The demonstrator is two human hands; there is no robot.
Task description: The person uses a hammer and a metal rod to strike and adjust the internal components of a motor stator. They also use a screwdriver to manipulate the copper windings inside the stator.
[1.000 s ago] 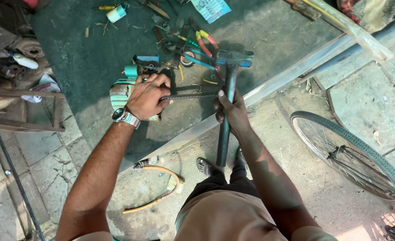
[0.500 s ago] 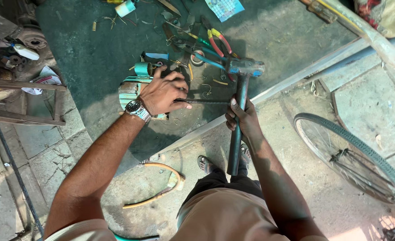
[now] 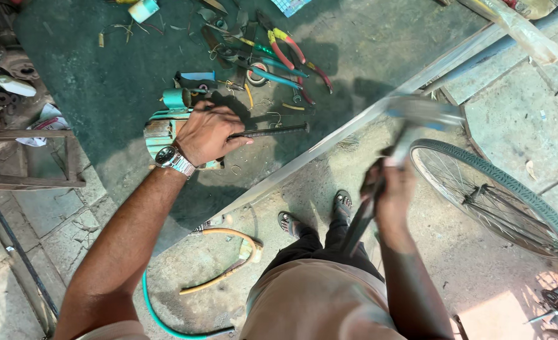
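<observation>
Hard sunlight falls on a cracked concrete floor, with a dark green mat spread across the upper part. A wooden frame stands at the left edge and 1 bicycle wheel lies at right

Left hand grips rod; right hand perhaps hammer.

Teal motor, dark green mat

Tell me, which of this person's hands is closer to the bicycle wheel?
Right. The right hand, gripping a blurred hammer, is just beside the bicycle wheel rim. The left hand rests far across on the green table, holding a dark rod.
</observation>
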